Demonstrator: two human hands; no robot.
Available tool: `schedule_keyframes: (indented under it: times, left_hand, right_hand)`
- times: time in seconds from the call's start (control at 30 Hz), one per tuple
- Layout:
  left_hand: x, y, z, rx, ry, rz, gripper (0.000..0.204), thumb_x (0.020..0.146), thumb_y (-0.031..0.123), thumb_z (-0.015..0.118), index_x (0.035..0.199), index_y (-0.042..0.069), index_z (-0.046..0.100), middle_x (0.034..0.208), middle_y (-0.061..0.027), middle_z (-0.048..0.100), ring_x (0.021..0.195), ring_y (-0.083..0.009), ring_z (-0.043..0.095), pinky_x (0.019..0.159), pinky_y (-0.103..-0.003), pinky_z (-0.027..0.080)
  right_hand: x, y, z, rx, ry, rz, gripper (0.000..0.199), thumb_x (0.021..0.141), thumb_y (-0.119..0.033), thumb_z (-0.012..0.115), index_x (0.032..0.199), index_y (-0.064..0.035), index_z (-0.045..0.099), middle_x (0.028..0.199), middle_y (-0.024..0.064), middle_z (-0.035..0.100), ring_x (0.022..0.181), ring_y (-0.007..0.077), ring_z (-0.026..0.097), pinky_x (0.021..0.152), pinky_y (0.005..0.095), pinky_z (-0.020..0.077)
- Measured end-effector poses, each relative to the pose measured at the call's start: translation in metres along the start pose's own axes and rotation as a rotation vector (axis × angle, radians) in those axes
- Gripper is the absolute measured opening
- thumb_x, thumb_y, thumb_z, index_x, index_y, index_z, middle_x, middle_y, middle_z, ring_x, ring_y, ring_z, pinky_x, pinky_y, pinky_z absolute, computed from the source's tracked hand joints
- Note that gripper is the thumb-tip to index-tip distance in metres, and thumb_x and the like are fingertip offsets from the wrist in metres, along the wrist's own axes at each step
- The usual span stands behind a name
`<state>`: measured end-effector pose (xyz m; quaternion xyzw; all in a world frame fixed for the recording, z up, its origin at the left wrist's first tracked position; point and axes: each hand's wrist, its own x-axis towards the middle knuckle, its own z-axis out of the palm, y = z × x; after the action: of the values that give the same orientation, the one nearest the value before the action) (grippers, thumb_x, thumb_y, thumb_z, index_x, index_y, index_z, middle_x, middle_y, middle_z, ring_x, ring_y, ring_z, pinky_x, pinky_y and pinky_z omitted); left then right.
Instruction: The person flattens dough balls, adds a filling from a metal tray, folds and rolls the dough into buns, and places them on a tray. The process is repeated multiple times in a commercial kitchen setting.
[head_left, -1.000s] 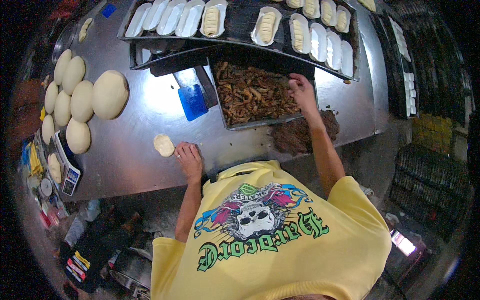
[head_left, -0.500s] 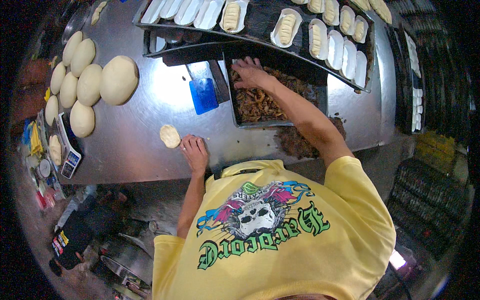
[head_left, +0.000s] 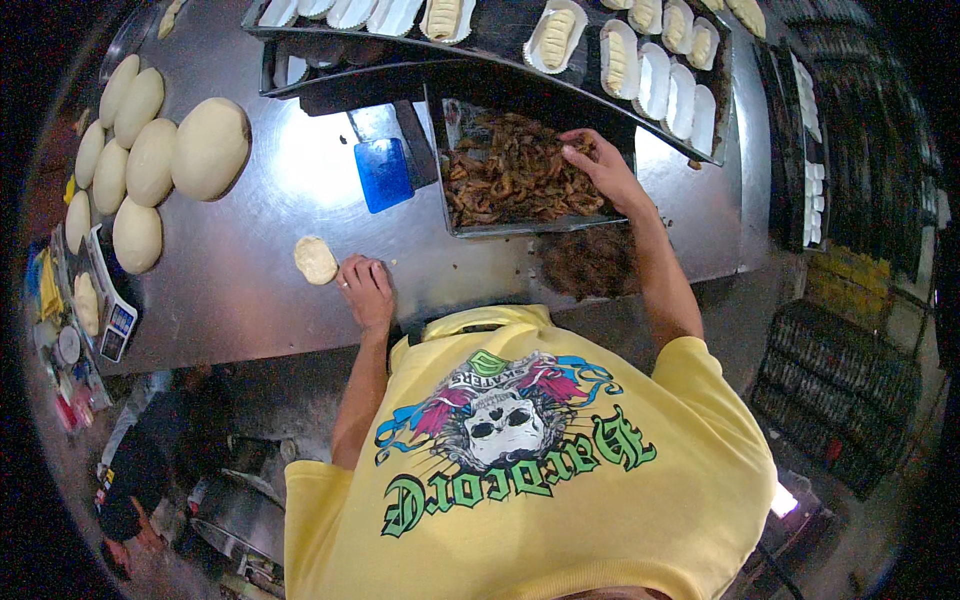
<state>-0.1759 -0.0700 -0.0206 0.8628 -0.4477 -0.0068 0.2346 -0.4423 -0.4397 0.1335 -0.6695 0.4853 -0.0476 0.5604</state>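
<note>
My right hand is over the right part of a dark metal tray holding brown, shredded filling. Its fingers curl round some of the filling, partly hidden by the hand itself. On the steel table my left hand rests near the front edge, fingers loosely bent and holding nothing. Just beyond its fingertips, to the left, lies a small flattened round of dough.
Several large dough balls sit at the left, by a scale. A blue scraper lies left of the filling tray. Behind, a baking tray bears paper cases and shaped dough. Dark crumbs are heaped near the front edge.
My right hand has moved from the tray's left side to its right side, and its spread fingers have curled. The left hand stays beside the dough round. The whole view has shifted slightly.
</note>
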Motion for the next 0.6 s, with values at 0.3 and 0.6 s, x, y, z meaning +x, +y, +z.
schedule_keyframes:
  times: [0.3,0.6]
  left_hand:
    - [0.001,-0.002,0.0,-0.027,0.013,-0.001,0.014,0.098,0.015,0.055,0.104,0.003,0.059,0.116,-0.0168,0.056,0.115,-0.0371,0.051,0.102,-0.052,0.038]
    - [0.001,-0.003,0.002,-0.003,0.04,0.001,0.016,0.096,0.015,0.058,0.105,0.001,0.058,0.116,-0.0172,0.056,0.114,-0.0377,0.051,0.101,-0.053,0.038]
  right_hand:
    - [-0.012,0.047,-0.027,-0.197,0.068,-0.073,0.046,0.092,-0.01,0.07,0.135,-0.0088,0.054,0.126,0.0104,0.064,0.113,0.0269,0.062,0.1,0.0369,0.048]
    - [-0.007,0.026,0.065,-0.908,0.266,-0.111,0.064,0.087,-0.048,0.072,0.126,0.001,0.058,0.128,0.0251,0.059,0.12,0.0441,0.053,0.102,0.0523,0.0441]
